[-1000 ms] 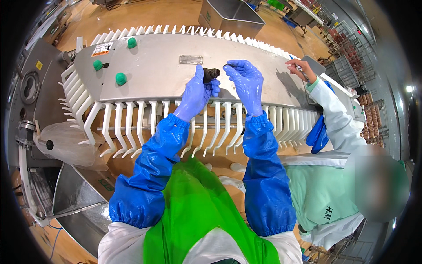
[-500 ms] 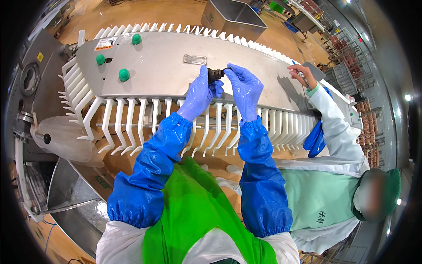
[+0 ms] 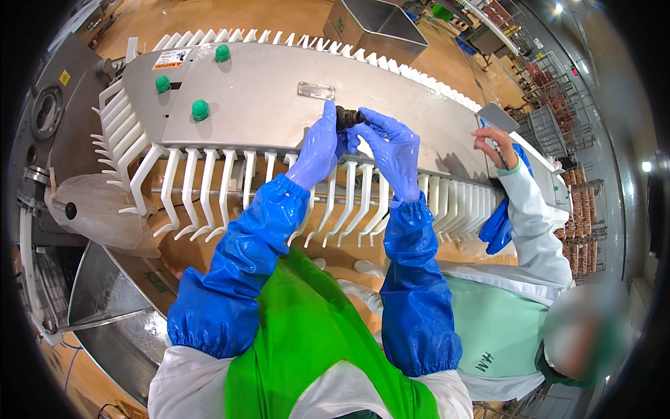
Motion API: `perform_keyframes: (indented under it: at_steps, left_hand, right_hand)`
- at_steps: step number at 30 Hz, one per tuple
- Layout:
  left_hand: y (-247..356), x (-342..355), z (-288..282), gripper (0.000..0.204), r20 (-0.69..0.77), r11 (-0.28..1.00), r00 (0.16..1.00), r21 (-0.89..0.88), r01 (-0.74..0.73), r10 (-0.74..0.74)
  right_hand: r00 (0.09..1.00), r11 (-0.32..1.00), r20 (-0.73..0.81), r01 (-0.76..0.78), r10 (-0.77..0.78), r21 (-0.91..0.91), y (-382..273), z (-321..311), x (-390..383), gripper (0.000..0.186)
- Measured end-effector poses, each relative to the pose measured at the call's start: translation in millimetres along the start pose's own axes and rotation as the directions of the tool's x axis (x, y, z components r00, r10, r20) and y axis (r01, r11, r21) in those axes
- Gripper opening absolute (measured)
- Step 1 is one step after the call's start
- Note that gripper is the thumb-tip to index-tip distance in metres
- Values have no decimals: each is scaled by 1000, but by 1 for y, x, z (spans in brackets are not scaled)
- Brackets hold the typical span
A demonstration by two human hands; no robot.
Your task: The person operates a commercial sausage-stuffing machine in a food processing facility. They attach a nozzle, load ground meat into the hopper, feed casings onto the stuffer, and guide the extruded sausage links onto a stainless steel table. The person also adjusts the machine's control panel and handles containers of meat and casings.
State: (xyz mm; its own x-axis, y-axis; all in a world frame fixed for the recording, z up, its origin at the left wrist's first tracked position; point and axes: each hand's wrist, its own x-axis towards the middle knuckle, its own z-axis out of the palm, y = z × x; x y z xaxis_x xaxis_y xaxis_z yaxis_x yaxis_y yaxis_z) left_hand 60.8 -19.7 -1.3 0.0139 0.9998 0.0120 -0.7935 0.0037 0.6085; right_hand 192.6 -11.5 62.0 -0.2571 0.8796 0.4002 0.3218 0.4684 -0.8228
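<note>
Over the flat metal cover [image 3: 258,98] of a machine, I hold a small dark ribbed cylindrical part [image 3: 347,118] between both gloved hands. My left hand [image 3: 319,150] is closed around its left side, with the thumb up along it. My right hand [image 3: 393,145] pinches its right end with thumb and fingertips. Both hands wear thin purple-blue gloves, and blue sleeve covers reach up my forearms. How far the part runs behind my left fingers is hidden.
White hooks [image 3: 209,188] line both long edges of the cover. Green knobs [image 3: 200,109] stick up at its left. A co-worker's hand [image 3: 494,145] holds a pen at the right. A metal bin [image 3: 377,31] stands beyond; a steel trough [image 3: 115,307] sits lower left.
My right fingers have shifted and curled further around the part's right end, while both hands stay over the cover. The co-worker's hand and head have moved lower in view.
</note>
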Motion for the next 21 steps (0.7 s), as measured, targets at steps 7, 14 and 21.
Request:
perform_keyframes:
  at_steps: [7,14,21]
  left_hand:
    - [0,1,1,63,-13,1000,1000,-9,20,-20]
    - [-4,1,-5,62,-31,981,999,190,42,-36]
    - [3,-4,1,56,-44,996,995,5,93,-93]
  right_hand:
    - [998,999,60,-31,30,18,-2,-1,7,35]
    - [944,990,304,-101,126,-96,-12,-17,21,47]
    - [923,987,369,144,-108,-72,-15,-21,18,54]
